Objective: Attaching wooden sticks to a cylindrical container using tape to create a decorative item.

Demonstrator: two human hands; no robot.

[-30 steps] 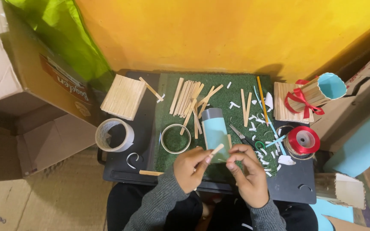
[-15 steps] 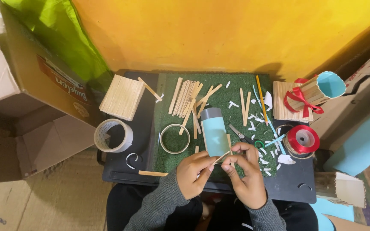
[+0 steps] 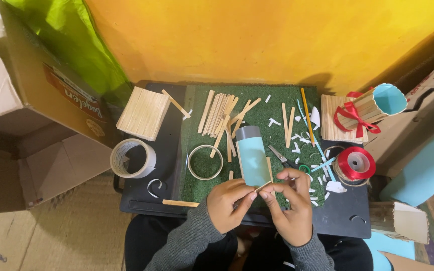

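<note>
A stick panel (image 3: 143, 112) lies at the desk's (image 3: 141, 198) far left, a tape roll (image 3: 132, 158) near it. A ring (image 3: 205, 162) sits on the green mat (image 3: 277, 98) below loose sticks (image 3: 218, 113). Red ribbon (image 3: 356, 163) and a bowed stick cup (image 3: 372, 106) stand right; a cardboard box (image 3: 26, 100) lies left.

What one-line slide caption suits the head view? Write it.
Both hands, left hand and right hand, pinch a wooden craft stick beside a light-blue paper-covered tube on a green turf mat.

Bright, even light, soft shadows, sharp focus, slight edge distortion.
</note>
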